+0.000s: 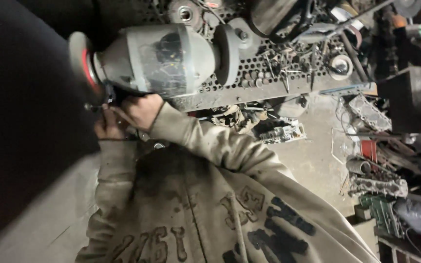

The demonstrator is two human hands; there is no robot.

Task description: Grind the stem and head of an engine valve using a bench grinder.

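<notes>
Both hands, left hand (107, 127) and right hand (140, 110), pinch a small metal piece (91, 105) just below the bench grinder's (157, 61) grinding wheel (81, 63).

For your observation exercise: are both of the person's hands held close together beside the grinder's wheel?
Yes: the left hand and right hand meet just below the wheel of the grey bench grinder.

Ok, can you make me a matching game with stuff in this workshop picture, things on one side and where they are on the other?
Things:
1. bench grinder
2. grinding wheel
3. perforated metal plate
4. person's hands

Places:
A. behind the grinder, covered in small parts
B. on the grinder's left end
C. close together just below the wheel
D. top middle, grey and rounded

Pairs: 1-D, 2-B, 3-A, 4-C
</notes>
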